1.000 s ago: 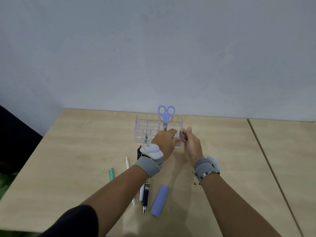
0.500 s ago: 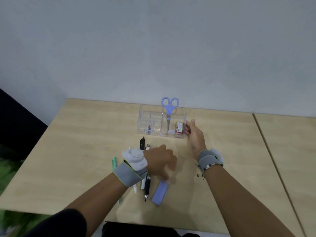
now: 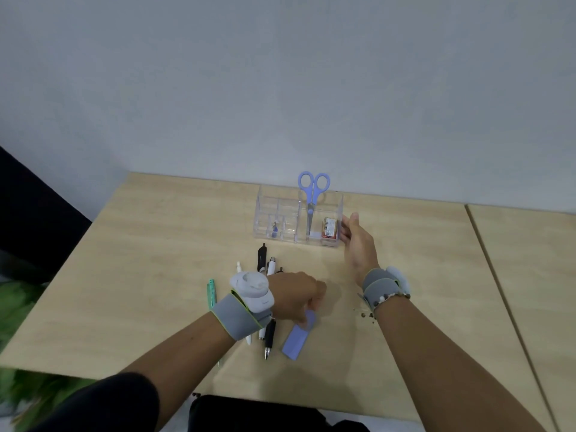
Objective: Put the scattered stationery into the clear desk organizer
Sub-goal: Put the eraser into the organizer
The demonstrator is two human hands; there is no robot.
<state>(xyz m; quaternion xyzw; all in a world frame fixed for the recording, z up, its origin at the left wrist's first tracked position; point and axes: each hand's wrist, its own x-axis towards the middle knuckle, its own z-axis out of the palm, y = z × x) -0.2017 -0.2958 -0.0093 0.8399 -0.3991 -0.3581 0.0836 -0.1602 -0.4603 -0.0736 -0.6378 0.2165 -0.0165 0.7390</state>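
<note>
The clear desk organizer stands at the back of the wooden table. Blue-handled scissors stand upright in it, beside a small red-brown box and a tiny blue item. My right hand rests open against the organizer's right wall. My left hand is down on the table with its fingers closed on the top end of a flat lilac-blue case. Several pens lie under and beside my left wrist, and a teal pen lies further left.
A seam separates this table from a second one on the right. Small dark crumbs lie by my right wrist. A dark chair or bag sits below the near edge. Green foliage shows at the left.
My left hand has left the organizer, come back toward me and closed on the lilac-blue case. My right hand stays at the organizer's right side.
</note>
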